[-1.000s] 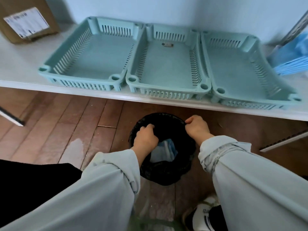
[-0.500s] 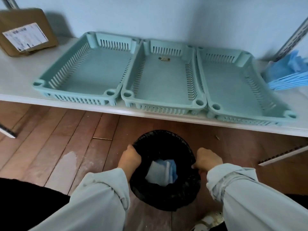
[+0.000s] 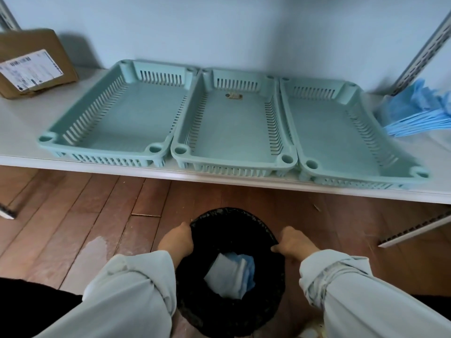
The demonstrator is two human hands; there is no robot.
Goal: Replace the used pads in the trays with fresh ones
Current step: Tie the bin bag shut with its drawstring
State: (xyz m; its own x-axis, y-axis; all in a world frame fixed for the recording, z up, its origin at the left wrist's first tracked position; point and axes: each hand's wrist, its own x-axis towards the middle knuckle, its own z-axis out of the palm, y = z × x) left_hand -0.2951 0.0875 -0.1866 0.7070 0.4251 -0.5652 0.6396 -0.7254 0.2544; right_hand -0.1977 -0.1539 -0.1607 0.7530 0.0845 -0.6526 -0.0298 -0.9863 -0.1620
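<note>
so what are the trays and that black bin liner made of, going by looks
The three trays look like moulded plastic, matte pale green, with slotted walls and rounded corner sockets. The bin liner looks like thin black plastic film: it crinkles and folds over the rim.

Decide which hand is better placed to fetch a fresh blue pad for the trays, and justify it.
Right, probably. The fresh blue pads lie at the shelf's right end, on the right hand side; the left hand would cross the body. Both hands grip the bin liner.

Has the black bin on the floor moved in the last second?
Yes. The black bin now sits farther out from the shelf edge, toward the person, with more bare floor between them. Left hand and right hand grip its rim.
</note>
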